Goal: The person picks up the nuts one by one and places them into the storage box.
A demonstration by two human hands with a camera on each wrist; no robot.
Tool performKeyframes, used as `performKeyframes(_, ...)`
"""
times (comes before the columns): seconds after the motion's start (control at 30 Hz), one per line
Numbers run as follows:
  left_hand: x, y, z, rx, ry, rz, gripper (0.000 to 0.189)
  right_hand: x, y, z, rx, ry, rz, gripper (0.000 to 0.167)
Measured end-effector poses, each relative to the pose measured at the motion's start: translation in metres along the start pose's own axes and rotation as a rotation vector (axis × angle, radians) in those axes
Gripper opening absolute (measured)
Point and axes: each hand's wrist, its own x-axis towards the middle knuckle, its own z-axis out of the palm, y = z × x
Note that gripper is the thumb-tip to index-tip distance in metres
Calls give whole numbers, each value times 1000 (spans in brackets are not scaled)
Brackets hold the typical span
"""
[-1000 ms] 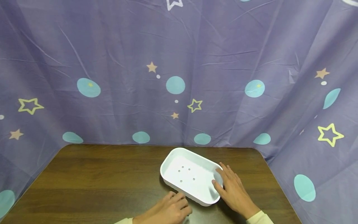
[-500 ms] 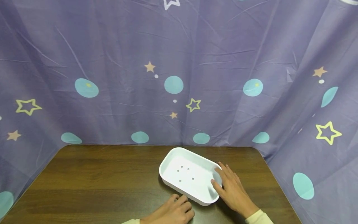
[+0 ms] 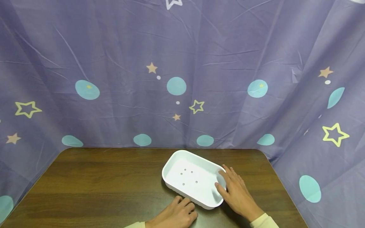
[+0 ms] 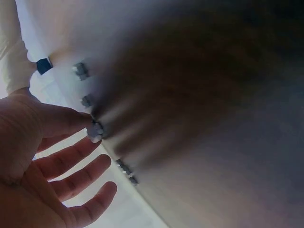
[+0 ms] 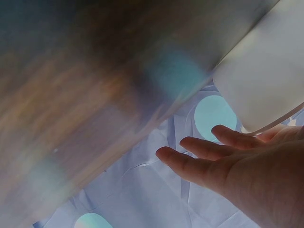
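Observation:
In the head view, a white plastic tray stands at an angle on the brown table, with several small metal nuts on its floor. My left hand is low, just in front of the tray's near side. The left wrist view shows its thumb and index finger pinching a small metal nut, while the other fingers spread loosely. More nuts lie on the table around it, hidden from the head view. My right hand rests at the tray's right end, fingers relaxed and thumb over the rim.
The wooden table extends left of the tray. A purple curtain patterned with stars and turquoise spots hangs behind the table and at its sides.
My left hand has shifted slightly to the right in front of the tray, then held nearly still. The right hand and the tray have stayed in place.

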Motion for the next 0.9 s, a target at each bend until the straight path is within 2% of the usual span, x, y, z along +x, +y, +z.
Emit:
performKeyframes(0.23,0,-1,2,19,24,-17,25,1,-2,-2,7,4,-7,53)
performKeyframes(0.43,2,-1,-1,44,30,6,22,1,-3,-4,9,-3,-2,54)
performKeyframes(0.63,1,0,-5,-69,-36,0,26,0,-3,-3,8,-4,2,54)
performKeyframes(0.77,4,0,-12,-127,-24,8,20,0,-3,-2,14,-7,8,53)
performKeyframes(0.9,10,-2,-23,-135,0,21,17,-1,-2,-1,18,-9,11,54)
